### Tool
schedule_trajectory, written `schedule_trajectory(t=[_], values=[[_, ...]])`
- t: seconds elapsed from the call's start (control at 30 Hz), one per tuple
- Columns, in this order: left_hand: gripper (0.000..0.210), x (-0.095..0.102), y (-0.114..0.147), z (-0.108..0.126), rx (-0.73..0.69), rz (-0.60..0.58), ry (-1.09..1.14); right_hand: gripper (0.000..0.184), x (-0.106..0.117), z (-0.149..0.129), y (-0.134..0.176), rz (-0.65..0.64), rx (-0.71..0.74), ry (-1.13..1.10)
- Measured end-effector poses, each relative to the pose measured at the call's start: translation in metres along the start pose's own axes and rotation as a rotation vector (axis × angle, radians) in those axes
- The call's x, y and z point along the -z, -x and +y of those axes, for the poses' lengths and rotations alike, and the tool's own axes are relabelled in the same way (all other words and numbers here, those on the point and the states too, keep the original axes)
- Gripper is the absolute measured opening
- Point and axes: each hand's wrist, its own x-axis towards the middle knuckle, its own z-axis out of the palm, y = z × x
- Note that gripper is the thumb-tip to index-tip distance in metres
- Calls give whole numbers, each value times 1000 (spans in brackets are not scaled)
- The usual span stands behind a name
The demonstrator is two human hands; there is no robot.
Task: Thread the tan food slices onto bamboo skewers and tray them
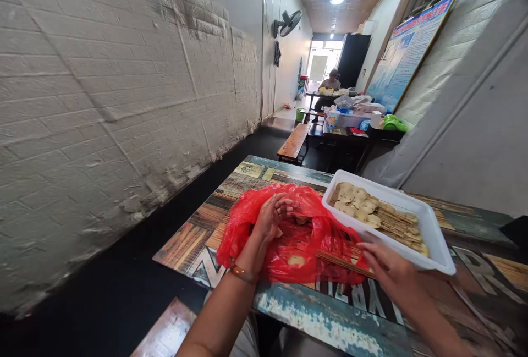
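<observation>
My left hand (270,219) is over a crumpled red plastic bag (243,225), palm turned inward and fingers apart, loosely curled; no object shows in it. Inside the spread bag lies a pale round slice (296,259), and other slices are partly hidden by the film. A bundle of thin wooden skewers (340,261) lies across the bag's right side. Over the right end of that bundle is my right hand (390,266), fingers stretched out and slightly blurred; whether it touches the skewers I cannot tell. Beside it, a white plastic tub (439,236) holds skewered pale slices (357,203).
The patterned table (193,241) ends in a worn blue-green front edge. A wooden bench (293,141) stands beyond it, near another table with bags and a green item (394,123). Farther back a person (331,82) sits at a table. A white brick-patterned wall (124,82) runs along the left.
</observation>
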Motion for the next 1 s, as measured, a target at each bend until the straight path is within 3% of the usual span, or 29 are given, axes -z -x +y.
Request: schedule_trajectory(t=[0.1, 0.23, 0.37, 0.43, 0.53, 0.67, 0.8, 1.0], values=[[41, -4, 15, 6, 4, 17, -37, 28, -35, -15, 12, -43, 70, 39], [41, -3, 55, 19, 7, -3, -155, 26, -66, -12, 11, -22, 115, 73], [39, 14, 92, 21, -12, 115, -252, 17, -87, -9, 3, 71, 171, 99], [43, 26, 99, 18, 25, 194, -262, 21, -94, -11, -1, 127, 200, 148], [51, 35, 99, 11, 26, 190, -310, 23, -98, -15, -6, 211, 228, 213], [49, 27, 96, -1, -27, 128, -468, 21, -93, -26, -6, 256, 211, 241], [41, 2, 93, -21, -147, 52, -834, 15, -85, -43, -4, 231, 228, 221], [20, -25, 89, -48, -449, -252, -1453, 15, -76, -53, 1, 204, 281, 210]])
